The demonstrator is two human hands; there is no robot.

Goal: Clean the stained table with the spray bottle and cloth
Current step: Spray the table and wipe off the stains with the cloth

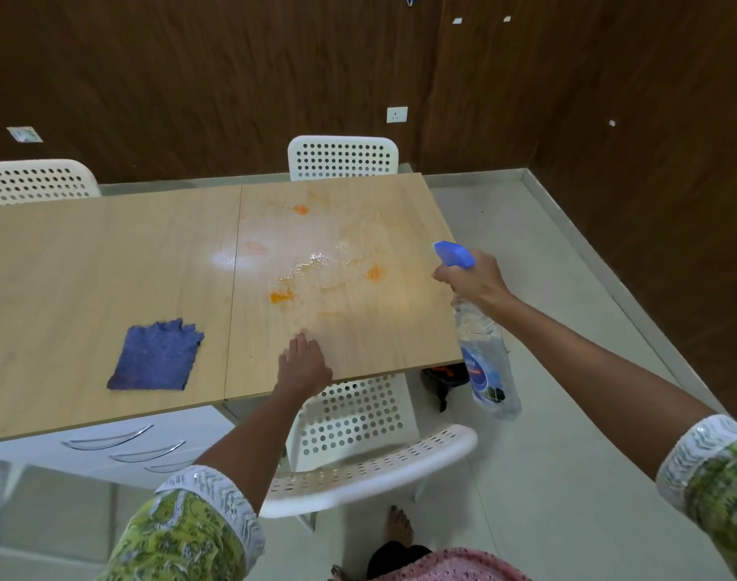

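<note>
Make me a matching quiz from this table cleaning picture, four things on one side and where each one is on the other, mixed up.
Things:
1. spray bottle
2. cloth
3. orange stains
4. left hand

Places:
A. lying flat on the table's left half
B. resting on the table's near edge
C. gripped in the right hand
D. scattered over the wet right half

Pairs: 1-C, 2-A, 3-D, 4-B

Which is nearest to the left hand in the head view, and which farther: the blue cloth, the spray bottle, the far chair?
From the left hand:
1. Blue cloth, to its left.
2. Spray bottle, right, held off the table edge.
3. Far chair, across the table.
</note>
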